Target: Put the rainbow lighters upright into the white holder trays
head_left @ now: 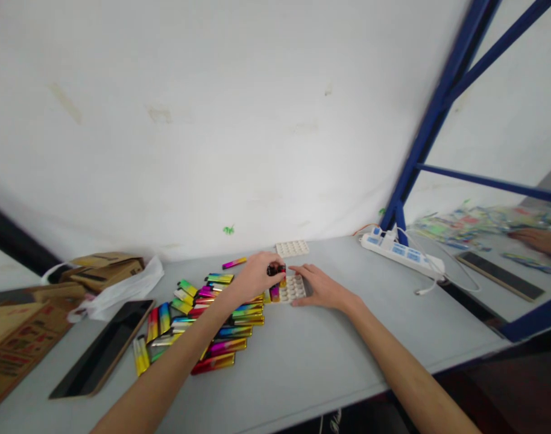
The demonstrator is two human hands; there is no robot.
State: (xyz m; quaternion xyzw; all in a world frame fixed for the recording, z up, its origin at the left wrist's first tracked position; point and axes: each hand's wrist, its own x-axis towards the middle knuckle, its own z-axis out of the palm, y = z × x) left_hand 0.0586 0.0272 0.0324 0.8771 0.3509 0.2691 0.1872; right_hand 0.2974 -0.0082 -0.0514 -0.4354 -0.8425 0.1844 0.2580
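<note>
My left hand (pixel 256 274) is closed on a small lighter (pixel 277 270) with a dark top, held upright over a white tray (pixel 290 290) with rows of round holes. A couple of coloured lighters (pixel 274 293) stand in the tray's left side. My right hand (pixel 318 286) lies flat with fingers stretched out, resting on the tray's right edge. Left of the tray lies a heap of several shiny rainbow-coloured lighters (pixel 212 322) on the grey table (pixel 302 355).
A second white holed tray (pixel 292 248) and a loose pink lighter (pixel 234 263) lie near the wall. A dark phone (pixel 104 348) and cardboard boxes (pixel 104 270) sit left. A white power strip (pixel 402 253) lies right, by a blue frame (pixel 431 114). Another person's hand (pixel 540 240) is far right.
</note>
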